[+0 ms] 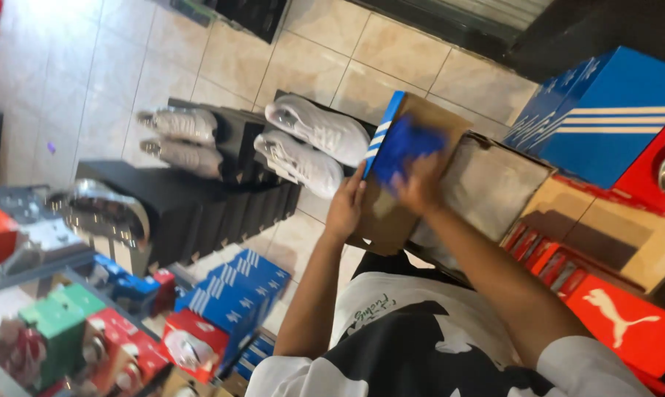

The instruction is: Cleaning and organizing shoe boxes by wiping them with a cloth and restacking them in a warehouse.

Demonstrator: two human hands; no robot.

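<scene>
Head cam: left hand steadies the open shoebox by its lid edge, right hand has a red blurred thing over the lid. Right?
Not quite. In the head view the thing at the right hand is blue, not red. The rest holds: the left hand steadies the open shoebox by its lid edge.

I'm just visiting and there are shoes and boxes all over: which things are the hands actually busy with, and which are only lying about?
In hand:
- open shoebox, left hand on its edge
- blue thing, blurred, under the right hand
- paper lining

Lying about:
- white shoes on a black stand
- closed blue box
- red boxes
- stacked small boxes
</scene>
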